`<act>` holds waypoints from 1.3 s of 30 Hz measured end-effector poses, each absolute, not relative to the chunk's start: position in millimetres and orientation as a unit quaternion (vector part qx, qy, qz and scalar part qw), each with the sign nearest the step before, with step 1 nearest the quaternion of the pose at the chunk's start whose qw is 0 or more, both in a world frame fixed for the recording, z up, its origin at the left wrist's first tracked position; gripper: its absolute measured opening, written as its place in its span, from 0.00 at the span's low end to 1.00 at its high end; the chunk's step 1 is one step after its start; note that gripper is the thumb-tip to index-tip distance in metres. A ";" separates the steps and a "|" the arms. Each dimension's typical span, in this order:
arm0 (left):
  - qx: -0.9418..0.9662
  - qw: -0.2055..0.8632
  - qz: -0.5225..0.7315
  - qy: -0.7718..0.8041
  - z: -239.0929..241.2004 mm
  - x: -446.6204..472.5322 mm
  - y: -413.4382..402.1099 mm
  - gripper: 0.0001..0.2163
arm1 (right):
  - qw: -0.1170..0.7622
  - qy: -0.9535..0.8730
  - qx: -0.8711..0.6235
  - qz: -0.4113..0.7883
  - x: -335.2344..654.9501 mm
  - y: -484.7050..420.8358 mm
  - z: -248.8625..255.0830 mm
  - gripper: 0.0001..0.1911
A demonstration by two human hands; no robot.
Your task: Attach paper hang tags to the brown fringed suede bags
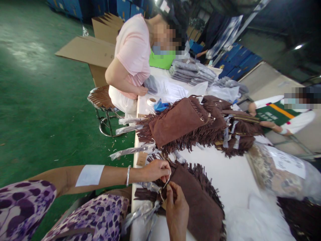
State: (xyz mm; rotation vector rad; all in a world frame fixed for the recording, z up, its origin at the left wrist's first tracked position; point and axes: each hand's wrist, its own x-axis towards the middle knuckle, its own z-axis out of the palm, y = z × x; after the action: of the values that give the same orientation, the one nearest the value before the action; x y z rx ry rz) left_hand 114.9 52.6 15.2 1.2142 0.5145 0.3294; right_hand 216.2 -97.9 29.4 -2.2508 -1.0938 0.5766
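A brown suede fringed bag (pixel 200 201) lies on the white table (pixel 225 170) in front of me. My left hand (pixel 156 170) pinches a thin pale string or tag loop at the bag's upper edge. My right hand (pixel 177 209) is closed beside it, fingers pinched on the same string near the bag's fringe. A clear plastic-wrapped strap (pixel 144 211) hangs off the table edge under my hands. A cardboard hang tag (pixel 141 158) lies just left of my left hand.
A pile of several brown fringed bags (pixel 190 122) lies further up the table. A person in a pink shirt (pixel 132 57) sits on a stool (pixel 101 98) at the far end. Another person in a green-and-white top (pixel 281 115) is at the right. Folded grey packs (pixel 192 72) and cardboard (pixel 87 50) are behind.
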 end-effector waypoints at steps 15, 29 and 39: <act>0.576 0.767 0.136 0.248 13.4 114.5 53.1 0.09 | 0.287 -0.403 -0.845 0.203 214.1 -100.0 29.6 0.20; 0.543 0.781 0.088 0.295 -3.2 123.3 44.3 0.13 | 0.277 -0.410 -0.850 0.180 212.6 -100.2 27.4 0.19; 0.610 0.735 0.081 0.285 12.8 118.5 42.7 0.08 | 0.262 -0.465 -0.834 0.139 205.8 -99.4 29.5 0.19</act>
State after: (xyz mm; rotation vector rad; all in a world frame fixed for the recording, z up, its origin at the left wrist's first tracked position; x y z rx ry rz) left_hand 118.5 42.7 12.8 1.3416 0.6269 0.1787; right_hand 205.8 -99.4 29.5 -2.2571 -1.2574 0.3761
